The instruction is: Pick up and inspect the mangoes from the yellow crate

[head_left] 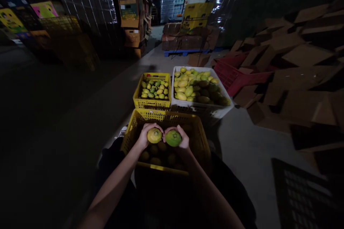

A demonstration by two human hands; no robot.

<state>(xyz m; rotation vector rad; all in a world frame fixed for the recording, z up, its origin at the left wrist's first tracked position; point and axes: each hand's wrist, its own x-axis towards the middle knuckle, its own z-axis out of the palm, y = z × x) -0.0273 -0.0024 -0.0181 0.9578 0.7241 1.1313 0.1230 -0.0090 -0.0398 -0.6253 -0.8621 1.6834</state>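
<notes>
As both hands hang over the large yellow perforated plastic crate (166, 116), head view: left hand (144, 137) curls part-closed around a yellow rounded fruit (154, 135); right hand (184, 139) cups a green rounded fruit (173, 138). Undersides hidden; full finger contact cannot be told. Small yellow plastic crate (137, 101) at 11 o'clock, white plastic crate (199, 106) at 1. Judgement: light, even palm pressure, fruits low and apart, limits bruising; tilting towards light helps viewing.

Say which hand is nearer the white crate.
Right. The right hand, holding the green fruit, is just in front of the white crate's left end. The left hand, holding the yellow fruit, is farther off to the left.
</notes>
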